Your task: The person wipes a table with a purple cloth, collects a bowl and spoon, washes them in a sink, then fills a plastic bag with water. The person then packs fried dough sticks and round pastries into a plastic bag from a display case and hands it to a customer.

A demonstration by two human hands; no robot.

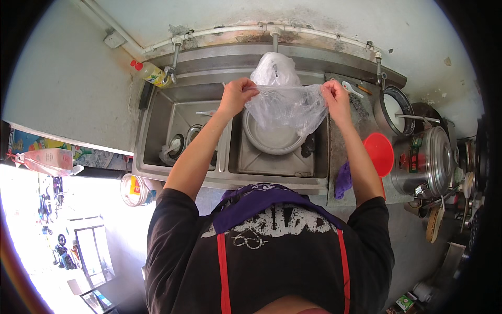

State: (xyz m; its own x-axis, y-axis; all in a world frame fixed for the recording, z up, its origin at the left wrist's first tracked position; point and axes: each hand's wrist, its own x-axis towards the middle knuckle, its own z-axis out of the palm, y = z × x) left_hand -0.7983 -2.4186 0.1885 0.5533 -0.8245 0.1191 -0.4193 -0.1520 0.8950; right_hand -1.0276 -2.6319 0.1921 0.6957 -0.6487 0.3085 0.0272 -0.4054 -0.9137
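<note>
My left hand (240, 95) pinches one top corner of a clear plastic bag (288, 106), and my right hand (335, 96) pinches the other. Between them the bag's edge is stretched taut, and its film hangs over a round, pale basin (273, 146) in the right sink bowl. Behind it, at the back of the sink, a fuller white plastic bag (275, 70) bulges upward; its contents cannot be made out. What the basin holds is blurred by the film.
Dishes and a spoon lie in the left sink bowl (157, 129). A dish soap bottle (155, 74) stands at the back left corner. At right are a red plastic dipper (379, 155), a purple cloth (344, 181), a pot (393, 110) and a large steel container (423, 161).
</note>
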